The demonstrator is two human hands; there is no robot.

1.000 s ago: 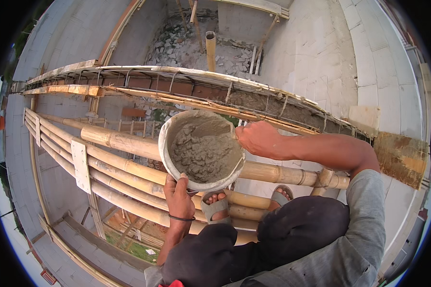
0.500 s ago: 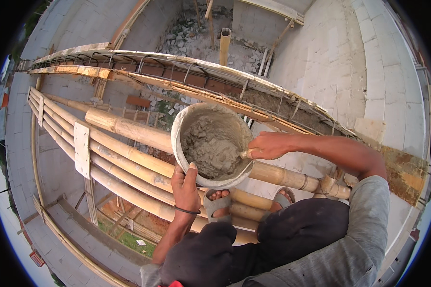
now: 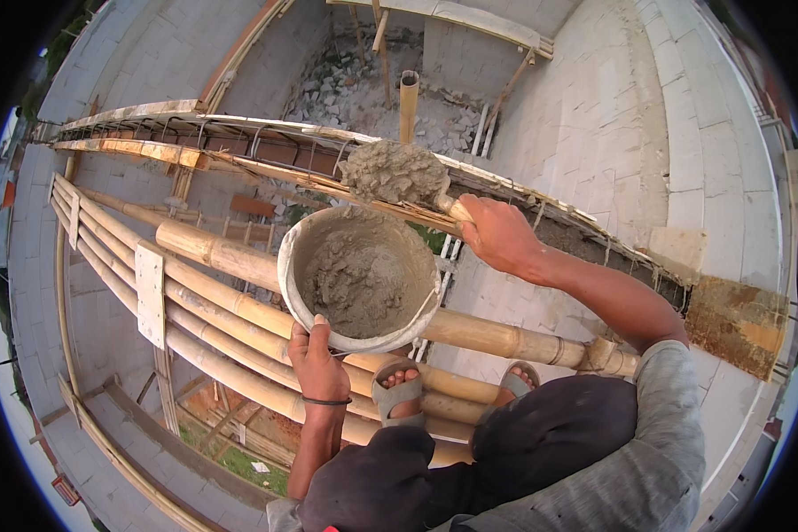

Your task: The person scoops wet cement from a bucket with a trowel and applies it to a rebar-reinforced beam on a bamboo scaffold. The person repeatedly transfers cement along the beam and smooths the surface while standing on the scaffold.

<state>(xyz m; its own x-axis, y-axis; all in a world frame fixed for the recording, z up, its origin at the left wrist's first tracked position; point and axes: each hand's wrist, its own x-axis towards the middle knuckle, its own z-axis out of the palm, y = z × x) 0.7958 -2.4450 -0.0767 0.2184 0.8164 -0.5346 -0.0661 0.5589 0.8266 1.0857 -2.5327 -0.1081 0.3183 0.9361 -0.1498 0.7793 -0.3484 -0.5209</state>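
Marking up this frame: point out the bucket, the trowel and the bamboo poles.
bucket (image 3: 285, 266), head view, bare left rim.
trowel (image 3: 392, 172), head view, mortar heaped on its blade.
bamboo poles (image 3: 213, 250), head view, top pole left of the bucket.

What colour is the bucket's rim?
Pale grey-white, cement-smeared bucket; the head view shows it best.

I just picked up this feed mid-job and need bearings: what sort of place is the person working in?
Most likely a building site, up on a bamboo scaffold. Unfinished block walls stand around. The left hand steadies a bucket of wet mortar, and the right hand lifts a loaded trowel.
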